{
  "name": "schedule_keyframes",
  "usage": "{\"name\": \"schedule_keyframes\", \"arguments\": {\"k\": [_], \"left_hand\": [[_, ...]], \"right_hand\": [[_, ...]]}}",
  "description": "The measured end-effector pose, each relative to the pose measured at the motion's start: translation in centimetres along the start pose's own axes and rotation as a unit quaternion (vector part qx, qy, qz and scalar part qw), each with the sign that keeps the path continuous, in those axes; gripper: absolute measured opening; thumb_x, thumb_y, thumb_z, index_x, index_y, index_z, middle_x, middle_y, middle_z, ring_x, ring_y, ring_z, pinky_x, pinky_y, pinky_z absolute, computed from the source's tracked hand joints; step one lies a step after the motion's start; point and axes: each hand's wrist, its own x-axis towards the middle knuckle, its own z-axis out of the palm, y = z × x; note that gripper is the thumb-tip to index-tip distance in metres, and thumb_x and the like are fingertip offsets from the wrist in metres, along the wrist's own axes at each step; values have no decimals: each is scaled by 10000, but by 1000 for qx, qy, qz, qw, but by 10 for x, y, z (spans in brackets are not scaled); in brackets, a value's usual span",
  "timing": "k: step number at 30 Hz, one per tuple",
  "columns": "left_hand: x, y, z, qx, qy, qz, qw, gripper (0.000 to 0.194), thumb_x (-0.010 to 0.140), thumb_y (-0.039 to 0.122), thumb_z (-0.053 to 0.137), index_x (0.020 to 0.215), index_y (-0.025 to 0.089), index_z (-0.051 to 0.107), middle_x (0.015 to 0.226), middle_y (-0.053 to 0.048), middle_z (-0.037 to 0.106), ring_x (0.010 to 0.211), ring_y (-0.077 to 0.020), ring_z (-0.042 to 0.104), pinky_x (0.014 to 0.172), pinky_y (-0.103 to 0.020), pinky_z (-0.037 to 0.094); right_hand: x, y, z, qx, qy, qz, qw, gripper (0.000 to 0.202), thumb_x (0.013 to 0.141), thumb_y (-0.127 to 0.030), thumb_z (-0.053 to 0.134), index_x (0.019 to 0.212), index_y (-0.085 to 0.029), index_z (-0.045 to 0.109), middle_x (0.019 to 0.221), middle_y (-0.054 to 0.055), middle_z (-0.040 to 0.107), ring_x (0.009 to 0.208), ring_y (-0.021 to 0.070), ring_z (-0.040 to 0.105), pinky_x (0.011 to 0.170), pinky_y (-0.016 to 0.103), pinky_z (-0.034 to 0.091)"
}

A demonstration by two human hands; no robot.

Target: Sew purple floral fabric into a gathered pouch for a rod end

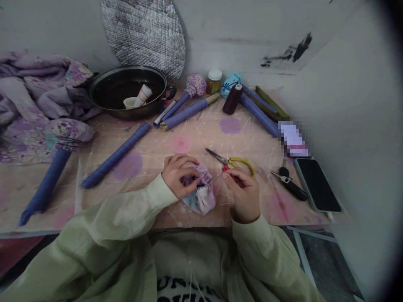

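Pinching crumpled lilac floral cloth bundle (206,201) in lower centre of frame with left hand (179,176), curling thumb and fingers over gathered rim. Right of bundle, pinching narrowly with right hand (243,191); cannot tell whether gripping anything thin. Just above, metal scissors with yellow-and-red handles (225,160). At left, long smooth blue-wrapped stick (116,156). In upper left, glossy round black pan (108,90).

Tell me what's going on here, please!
A person in pale green sleeves is handling a gathered, round bundle of lilac floral cloth. Their left grip holds the bundle by its puckered opening, over the pink flower-patterned table cover. Their right grip is apart from it, thumb and finger pinched; anything between them is too small to tell. Metal scissors with yellow and red handles lie just beyond the right grip.
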Motion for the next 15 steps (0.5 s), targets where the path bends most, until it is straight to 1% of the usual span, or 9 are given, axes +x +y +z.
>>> {"name": "schedule_keyframes", "arguments": {"k": [4,9,13,15], "left_hand": [[-1,2,-2,4,3,-9,1000,109,684,301,606,693,220,679,967,-32,659,946,-228,540,858,-405,330],[1,-2,0,-20,17,-22,999,100,688,262,593,681,206,675,949,-40,659,905,-217,565,834,-397,393],[3,-5,1,-48,18,4,999,110,707,221,568,686,180,668,926,-66,654,855,-194,594,791,-368,450],[2,-5,2,-73,14,3,997,103,710,196,566,707,169,666,920,-77,641,841,-178,602,765,-336,473]], "right_hand": [[1,1,0,3,1,0,1000,61,681,-252,671,657,-198,657,623,-11,563,593,115,496,549,271,403],[2,2,0,-13,-5,-14,1000,89,695,-278,668,656,-199,662,615,-6,566,578,115,495,531,269,397],[2,1,0,-11,-5,-19,1000,80,699,-269,665,654,-203,664,609,-8,562,579,114,491,525,263,397],[2,1,0,-6,-4,-13,1000,81,699,-273,667,656,-204,665,607,-11,559,569,109,483,519,260,396]]}}
